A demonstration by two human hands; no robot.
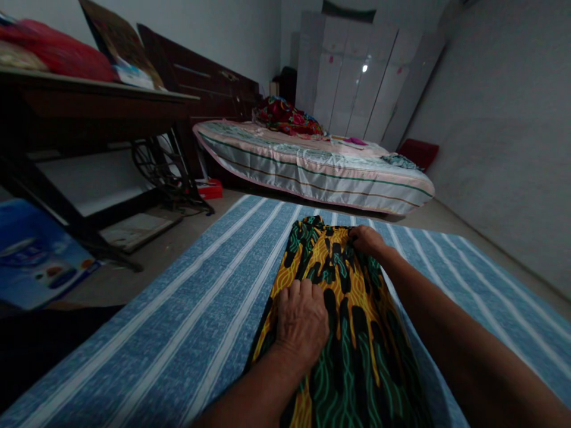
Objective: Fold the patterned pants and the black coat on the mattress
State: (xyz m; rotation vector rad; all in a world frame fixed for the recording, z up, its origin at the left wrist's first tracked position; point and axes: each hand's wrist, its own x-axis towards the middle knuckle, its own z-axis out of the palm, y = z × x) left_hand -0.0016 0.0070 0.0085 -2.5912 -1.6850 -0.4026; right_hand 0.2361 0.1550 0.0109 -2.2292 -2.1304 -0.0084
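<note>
A folded cloth (352, 333) printed in yellow, black and green lies lengthwise on a blue mat with white stripes (187, 321). My left hand (302, 321) rests on the near left part of the cloth, knuckles up, fingers curled and pressing into the fabric. My right hand (366, 240) reaches to the far end of the cloth, its fingers closed on the fabric near the far right corner. Both forearms come in from the bottom of the view.
A dark table (89, 101) with a treadle frame stands at the left, red and printed items on top. A mattress with striped bedding (312, 163) lies ahead on the floor, white wardrobes (352, 77) behind it. A blue package (35, 252) leans at the left.
</note>
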